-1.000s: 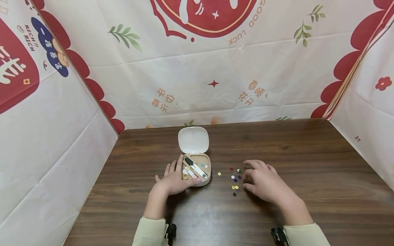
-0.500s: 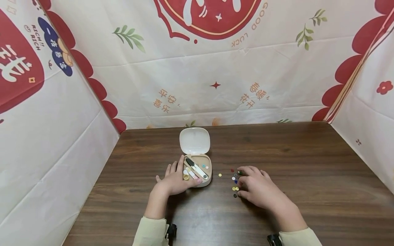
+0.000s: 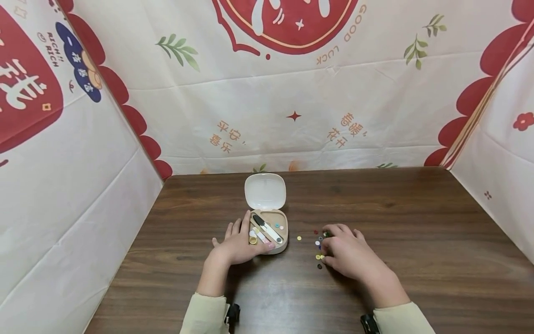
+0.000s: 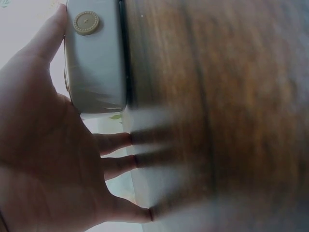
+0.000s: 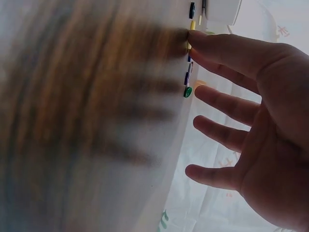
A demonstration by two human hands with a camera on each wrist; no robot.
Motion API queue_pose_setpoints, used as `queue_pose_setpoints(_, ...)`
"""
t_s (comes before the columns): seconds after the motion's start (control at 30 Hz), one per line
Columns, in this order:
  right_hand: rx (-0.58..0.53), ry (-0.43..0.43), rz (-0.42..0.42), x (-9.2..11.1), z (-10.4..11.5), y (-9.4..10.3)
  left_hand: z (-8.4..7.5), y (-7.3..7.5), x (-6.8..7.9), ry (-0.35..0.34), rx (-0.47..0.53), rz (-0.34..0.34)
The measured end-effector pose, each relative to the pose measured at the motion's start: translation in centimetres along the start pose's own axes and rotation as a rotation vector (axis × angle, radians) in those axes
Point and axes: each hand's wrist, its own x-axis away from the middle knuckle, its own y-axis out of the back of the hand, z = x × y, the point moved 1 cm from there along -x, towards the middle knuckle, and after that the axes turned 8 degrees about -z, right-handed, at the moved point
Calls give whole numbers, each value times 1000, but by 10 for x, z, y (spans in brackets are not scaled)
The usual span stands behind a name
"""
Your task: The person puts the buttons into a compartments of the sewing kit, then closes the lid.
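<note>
My left hand (image 3: pixel 235 248) lies against a small beige case (image 3: pixel 283 248), its thumb on the front rim and its index finger along the left side. The case's white lid (image 3: pixel 265 191) stands raised. Inside are a black-and-white tool (image 3: pixel 269 229), a gold ring-like piece (image 3: pixel 253 240) and a few small buttons (image 3: pixel 277 226). Over loose buttons on the table hovers my right hand (image 3: pixel 350 253), fingers bent downward. In the right wrist view its thumb (image 5: pixel 207 41) reaches a yellow button, with the index fingertip close by; whether they pinch it is unclear. A green button (image 5: pixel 188 92) lies nearby.
A lone yellow button (image 3: pixel 299 238) lies between the case and the other buttons. Nearest me is a black button (image 3: pixel 320 266); a red button (image 3: pixel 315 232) lies farther back. Printed cloth (image 3: pixel 250 102) walls the wooden table (image 3: pixel 200 195) at the back and sides.
My right hand has moved left, coming over the right side of the loose buttons, with its thumb now at the yellow pair. The left hand keeps its place on the case.
</note>
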Motion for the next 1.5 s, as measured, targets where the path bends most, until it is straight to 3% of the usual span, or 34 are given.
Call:
queue_pose_setpoints(0.37, 67, 36, 8, 2, 4, 2, -6, 1, 6, -2, 7, 25)
queue_pose_setpoints(0.67, 100, 36, -18, -6, 9, 11, 3, -6, -15, -8, 9, 12)
queue_pose_setpoints(0.83, 75, 39, -1, -9, 13, 10, 11, -11, -18, 18, 9, 14)
queue_pose_setpoints(1.5, 90, -15, 49, -12, 18, 3, 5, -4, -5, -1, 17, 1)
